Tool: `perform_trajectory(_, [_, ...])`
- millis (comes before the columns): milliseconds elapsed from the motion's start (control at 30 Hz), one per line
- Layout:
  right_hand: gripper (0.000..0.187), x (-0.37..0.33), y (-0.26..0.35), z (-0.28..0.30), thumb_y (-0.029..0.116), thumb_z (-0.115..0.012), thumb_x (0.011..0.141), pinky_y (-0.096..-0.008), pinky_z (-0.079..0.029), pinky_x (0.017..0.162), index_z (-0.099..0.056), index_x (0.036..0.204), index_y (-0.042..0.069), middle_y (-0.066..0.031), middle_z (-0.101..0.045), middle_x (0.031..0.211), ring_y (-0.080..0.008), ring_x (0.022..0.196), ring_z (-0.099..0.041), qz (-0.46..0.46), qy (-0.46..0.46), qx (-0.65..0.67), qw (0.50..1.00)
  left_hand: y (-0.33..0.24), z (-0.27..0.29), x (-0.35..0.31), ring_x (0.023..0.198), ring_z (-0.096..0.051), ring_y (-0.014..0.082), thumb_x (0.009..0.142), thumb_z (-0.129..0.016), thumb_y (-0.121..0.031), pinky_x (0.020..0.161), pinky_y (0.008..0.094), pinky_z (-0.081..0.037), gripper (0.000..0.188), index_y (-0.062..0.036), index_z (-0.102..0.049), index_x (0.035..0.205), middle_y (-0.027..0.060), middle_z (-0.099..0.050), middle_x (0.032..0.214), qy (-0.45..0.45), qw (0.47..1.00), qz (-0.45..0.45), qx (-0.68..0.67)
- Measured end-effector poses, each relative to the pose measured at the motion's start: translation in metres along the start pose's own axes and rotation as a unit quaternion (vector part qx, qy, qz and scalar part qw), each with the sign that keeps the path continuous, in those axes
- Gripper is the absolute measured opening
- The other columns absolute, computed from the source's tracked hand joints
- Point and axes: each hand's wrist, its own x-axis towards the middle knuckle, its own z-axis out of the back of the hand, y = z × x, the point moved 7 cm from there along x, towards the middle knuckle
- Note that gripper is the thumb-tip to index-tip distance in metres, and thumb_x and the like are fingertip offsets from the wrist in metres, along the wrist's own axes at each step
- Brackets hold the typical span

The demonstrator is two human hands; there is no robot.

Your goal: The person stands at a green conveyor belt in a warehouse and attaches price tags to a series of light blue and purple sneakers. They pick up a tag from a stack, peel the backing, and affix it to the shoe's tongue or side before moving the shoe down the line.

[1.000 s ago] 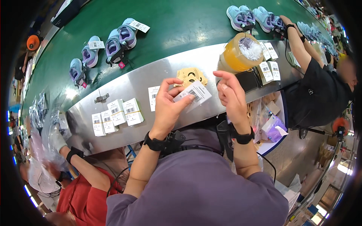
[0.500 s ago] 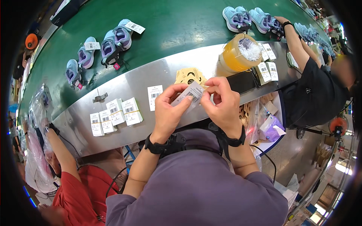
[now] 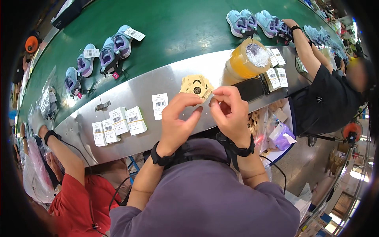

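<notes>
Half second ago, white tag showed between hands; now not discernible. Left hand [image 3: 177, 120] half-curled, right hand [image 3: 233, 114] near pinch (whether either grips anything, cannot tell). Brown cards [image 3: 196, 87] just beyond fingertips on metal desk [image 3: 138, 91]; front edge below hands, bare metal left of cards. Barcode on loose white card [image 3: 160, 106].

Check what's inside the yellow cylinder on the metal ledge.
The yellow cylinder has a tangle of whitish, thin strands in its open end. They cover whatever lies deeper, so the bottom can't be seen.
</notes>
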Motion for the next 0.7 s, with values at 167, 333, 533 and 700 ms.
perform_trajectory(167, [0.025,-0.007,0.003,0.008,-0.004,-0.065,0.075,-0.0205,-0.037,0.043,-0.055,0.097,0.003,-0.0022,-0.063,0.071,-0.0055,0.046,-0.049,0.044,-0.028,0.023,0.998,-0.024,-0.005,-0.002,0.090,-0.064,0.0236,0.071,-0.059,0.017,0.077,0.0299,-0.051,0.032,-0.0030,-0.063,0.095,0.0110,-0.065,0.099,0.013,0.994,-0.099,0.049])
perform_trajectory(333, [0.023,-0.005,0.013,0.006,-0.005,-0.060,0.081,-0.0209,-0.039,0.046,-0.059,0.104,0.000,-0.0036,-0.064,0.074,-0.0066,0.049,-0.050,0.030,0.018,-0.020,0.999,-0.038,-0.003,0.002,0.085,-0.064,0.0262,0.063,-0.064,0.011,0.071,0.0341,-0.053,0.028,-0.0043,-0.066,0.087,0.0080,-0.065,0.092,-0.006,0.969,-0.202,0.144])
perform_trajectory(533, [0.017,-0.005,-0.006,0.017,0.000,-0.059,0.086,-0.0205,-0.044,0.067,-0.059,0.103,-0.002,-0.0039,-0.062,0.088,-0.0042,0.077,-0.054,-0.183,0.110,0.261,0.942,-0.086,-0.024,0.017,0.087,-0.062,0.0255,0.062,-0.065,-0.007,0.072,0.0340,-0.052,0.016,-0.0035,-0.063,0.077,0.0062,-0.059,0.086,0.099,0.852,-0.399,0.326])
perform_trajectory(700, [0.005,0.036,0.031,0.054,0.001,-0.066,0.081,-0.0254,-0.046,0.064,-0.063,0.085,0.002,-0.0068,-0.062,0.084,-0.0131,0.071,-0.058,0.097,-0.022,-0.150,0.984,-0.095,-0.047,0.038,0.078,-0.059,0.0196,0.062,-0.065,-0.009,0.063,0.0324,-0.049,0.021,-0.0031,-0.062,0.082,0.0040,-0.056,0.082,0.159,0.788,-0.436,0.405])
